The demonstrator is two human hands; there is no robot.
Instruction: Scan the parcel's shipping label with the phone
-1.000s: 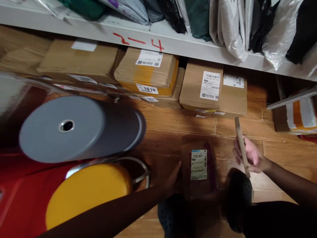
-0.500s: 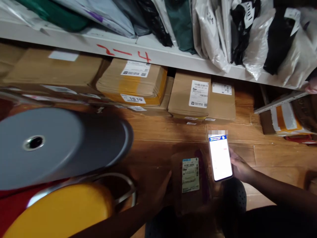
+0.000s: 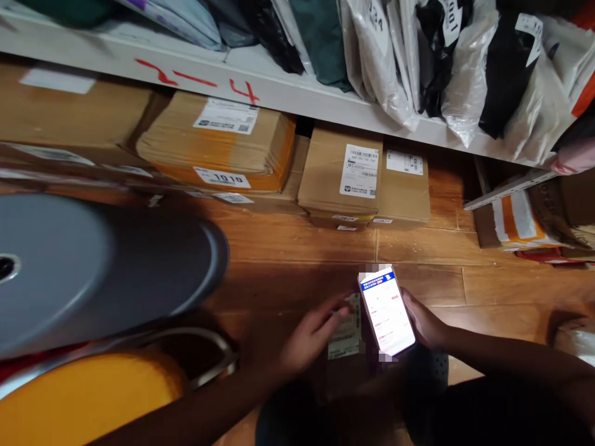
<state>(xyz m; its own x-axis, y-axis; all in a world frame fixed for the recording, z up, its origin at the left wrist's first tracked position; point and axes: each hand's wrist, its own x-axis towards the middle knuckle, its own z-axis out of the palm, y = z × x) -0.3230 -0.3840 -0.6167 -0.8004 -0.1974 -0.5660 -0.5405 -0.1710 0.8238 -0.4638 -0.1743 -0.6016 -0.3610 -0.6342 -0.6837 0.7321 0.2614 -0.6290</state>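
Note:
My right hand holds a phone with a lit white screen, face up, low over the wooden floor. My left hand rests with its fingers spread on a small dark parcel lying on the floor; the fingertips touch its white label. The phone covers the parcel's right side, and the parcel's lower part is lost in shadow.
Brown cardboard boxes with labels sit on the floor under a white shelf marked 2-4 in red. Plastic mailer bags stand on the shelf. A grey round stool and a yellow one stand at left.
The phone has turned screen-up and come left and down over the parcel. My left hand has moved from the parcel's left edge onto its label. The view has shifted right.

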